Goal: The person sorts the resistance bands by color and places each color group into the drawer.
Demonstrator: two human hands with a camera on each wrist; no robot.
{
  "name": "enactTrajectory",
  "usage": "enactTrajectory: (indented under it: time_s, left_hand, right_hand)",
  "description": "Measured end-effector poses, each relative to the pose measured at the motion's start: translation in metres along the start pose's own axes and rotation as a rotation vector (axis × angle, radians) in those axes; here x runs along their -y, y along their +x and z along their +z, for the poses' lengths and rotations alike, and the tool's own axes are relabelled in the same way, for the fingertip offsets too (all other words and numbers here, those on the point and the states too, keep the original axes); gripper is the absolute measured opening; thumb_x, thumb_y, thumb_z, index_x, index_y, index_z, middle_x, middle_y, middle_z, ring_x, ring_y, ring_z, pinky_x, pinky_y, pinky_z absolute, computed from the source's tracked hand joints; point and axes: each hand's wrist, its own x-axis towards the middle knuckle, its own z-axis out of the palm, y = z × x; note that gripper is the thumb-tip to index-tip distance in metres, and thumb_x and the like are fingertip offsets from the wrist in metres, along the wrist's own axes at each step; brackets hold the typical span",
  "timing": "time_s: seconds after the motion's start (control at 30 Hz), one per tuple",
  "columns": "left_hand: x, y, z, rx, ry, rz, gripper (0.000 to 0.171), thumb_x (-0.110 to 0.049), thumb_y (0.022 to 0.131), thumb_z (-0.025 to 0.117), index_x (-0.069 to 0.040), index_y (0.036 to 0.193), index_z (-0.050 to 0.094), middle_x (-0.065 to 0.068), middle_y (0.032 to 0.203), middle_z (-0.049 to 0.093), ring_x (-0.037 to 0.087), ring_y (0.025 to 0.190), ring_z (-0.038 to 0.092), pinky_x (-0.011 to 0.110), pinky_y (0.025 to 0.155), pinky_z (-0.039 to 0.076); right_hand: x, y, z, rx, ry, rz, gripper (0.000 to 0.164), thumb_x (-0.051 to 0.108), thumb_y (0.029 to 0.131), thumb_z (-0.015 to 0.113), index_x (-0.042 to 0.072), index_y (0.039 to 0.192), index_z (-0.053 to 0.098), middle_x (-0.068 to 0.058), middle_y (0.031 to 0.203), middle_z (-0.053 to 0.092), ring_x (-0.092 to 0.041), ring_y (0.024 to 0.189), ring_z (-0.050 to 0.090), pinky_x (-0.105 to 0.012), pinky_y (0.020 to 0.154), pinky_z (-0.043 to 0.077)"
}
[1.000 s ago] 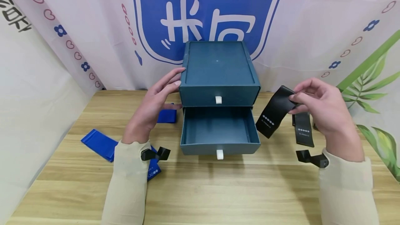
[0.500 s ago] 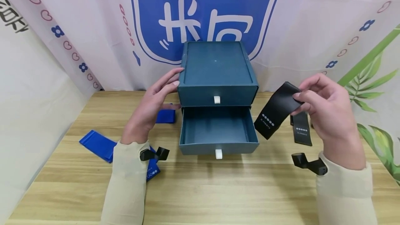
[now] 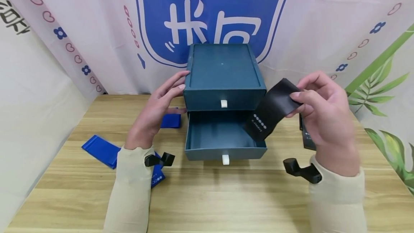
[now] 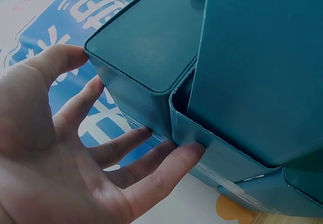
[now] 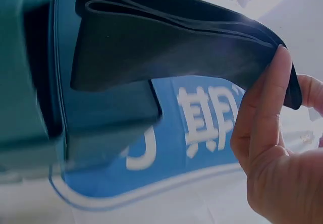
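A dark teal two-drawer box (image 3: 224, 69) stands at the back of the table, its lower drawer (image 3: 207, 154) pulled out. My left hand (image 3: 152, 114) rests against the box's left side; in the left wrist view its spread fingertips (image 4: 189, 153) touch the casing. Between thumb and fingers, my right hand (image 3: 328, 118) pinches one end of a folded black resistance band (image 3: 271, 109) marked X-Heavy. The band's lower end hangs over the right part of the open drawer. Its folded layers show in the right wrist view, where the band (image 5: 151, 47) passes in front of the box.
Blue resistance bands (image 3: 101, 150) lie on the wooden table (image 3: 207, 204) to the left, one partly under my left sleeve. Another black band (image 3: 308, 137) lies on the right, partly hidden by my right hand. A printed curtain (image 3: 310, 28) hangs close behind the box.
My right hand has moved left with the black band, from beside the box to over the lower drawer's right side. The left hand has stayed against the box.
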Motion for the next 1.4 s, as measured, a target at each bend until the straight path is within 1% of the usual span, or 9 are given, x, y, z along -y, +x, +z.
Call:
enactTrajectory:
  time_s: [0.17, 0.4, 0.53, 0.7, 0.83, 1.1, 1.17, 1.27, 1.4]
  left_hand:
    - [0.000, -0.001, 0.000, 0.006, -0.012, 0.001, 0.047, -0.049, 0.111, 0.053, -0.048, 0.158, 0.049, -0.011, 0.174, 0.037, 0.031, 0.150, 0.044, 0.074, 0.108, 0.050]
    - [0.000, -0.002, -0.001, -0.001, -0.021, -0.008, 0.047, -0.052, 0.110, 0.054, -0.049, 0.157, 0.051, -0.012, 0.173, 0.038, 0.032, 0.150, 0.044, 0.074, 0.109, 0.050]
    - [0.000, -0.002, -0.001, -0.004, -0.013, -0.013, 0.047, -0.051, 0.110, 0.054, -0.048, 0.158, 0.050, -0.011, 0.174, 0.037, 0.032, 0.149, 0.044, 0.075, 0.109, 0.049]
    - [0.000, -0.002, -0.002, -0.001, -0.011, -0.016, 0.048, -0.051, 0.111, 0.053, -0.047, 0.158, 0.049, -0.012, 0.175, 0.035, 0.033, 0.149, 0.043, 0.074, 0.108, 0.050]
    - [0.000, -0.002, -0.001, 0.004, -0.019, -0.008, 0.048, -0.050, 0.111, 0.053, -0.047, 0.158, 0.050, -0.010, 0.175, 0.035, 0.034, 0.149, 0.042, 0.075, 0.108, 0.050]
    - [0.002, 0.000, -0.001, 0.009, -0.025, 0.003, 0.048, -0.051, 0.110, 0.054, -0.047, 0.158, 0.050, -0.007, 0.173, 0.039, 0.033, 0.147, 0.045, 0.076, 0.107, 0.050]
    - [0.002, 0.000, 0.000, 0.007, -0.026, 0.002, 0.048, -0.052, 0.110, 0.054, -0.047, 0.158, 0.050, -0.009, 0.173, 0.039, 0.033, 0.148, 0.044, 0.075, 0.107, 0.050]
    - [0.002, 0.000, 0.000, 0.002, -0.026, -0.002, 0.047, -0.052, 0.110, 0.054, -0.048, 0.157, 0.051, -0.010, 0.172, 0.039, 0.032, 0.149, 0.043, 0.075, 0.108, 0.050]
    - [0.000, 0.000, 0.000, -0.003, -0.024, -0.007, 0.046, -0.052, 0.110, 0.054, -0.050, 0.156, 0.051, -0.012, 0.172, 0.039, 0.032, 0.150, 0.043, 0.074, 0.109, 0.050]
  right_hand:
    - [-0.008, -0.001, 0.027, 0.056, -0.091, 0.030, 0.021, -0.020, 0.095, 0.051, -0.002, 0.098, 0.062, -0.011, 0.085, 0.061, -0.027, 0.067, 0.073, -0.033, 0.055, 0.064]
    - [-0.021, 0.000, 0.054, 0.120, -0.272, 0.150, 0.016, -0.014, 0.098, 0.057, 0.002, 0.100, 0.060, -0.011, 0.097, 0.060, -0.030, 0.091, 0.073, -0.038, 0.066, 0.068]
    - [-0.026, 0.004, 0.067, 0.161, -0.364, 0.214, 0.011, -0.009, 0.099, 0.060, 0.002, 0.102, 0.057, -0.007, 0.098, 0.061, -0.030, 0.098, 0.074, -0.044, 0.072, 0.069]
    - [-0.032, 0.008, 0.082, 0.187, -0.386, 0.271, 0.011, -0.007, 0.101, 0.060, 0.003, 0.104, 0.057, -0.009, 0.098, 0.059, -0.027, 0.096, 0.074, -0.048, 0.075, 0.069]
    - [-0.036, 0.009, 0.092, 0.228, -0.387, 0.285, 0.010, -0.005, 0.102, 0.061, 0.003, 0.106, 0.056, -0.012, 0.099, 0.058, -0.024, 0.091, 0.075, -0.050, 0.077, 0.069]
    - [-0.044, 0.005, 0.108, 0.300, -0.408, 0.278, 0.013, -0.004, 0.101, 0.065, 0.002, 0.107, 0.056, -0.016, 0.101, 0.056, -0.033, 0.092, 0.074, -0.051, 0.075, 0.068]
    - [-0.047, 0.003, 0.109, 0.322, -0.448, 0.278, 0.013, -0.003, 0.100, 0.066, 0.003, 0.106, 0.056, -0.017, 0.101, 0.057, -0.034, 0.092, 0.074, -0.049, 0.074, 0.069]
    - [-0.051, 0.002, 0.105, 0.351, -0.556, 0.260, 0.013, -0.002, 0.099, 0.067, 0.005, 0.104, 0.058, -0.018, 0.098, 0.061, -0.032, 0.088, 0.074, -0.045, 0.072, 0.069]
    - [-0.055, 0.000, 0.095, 0.349, -0.678, 0.235, 0.013, -0.003, 0.096, 0.068, 0.006, 0.100, 0.059, -0.017, 0.094, 0.065, -0.028, 0.082, 0.073, -0.045, 0.070, 0.069]
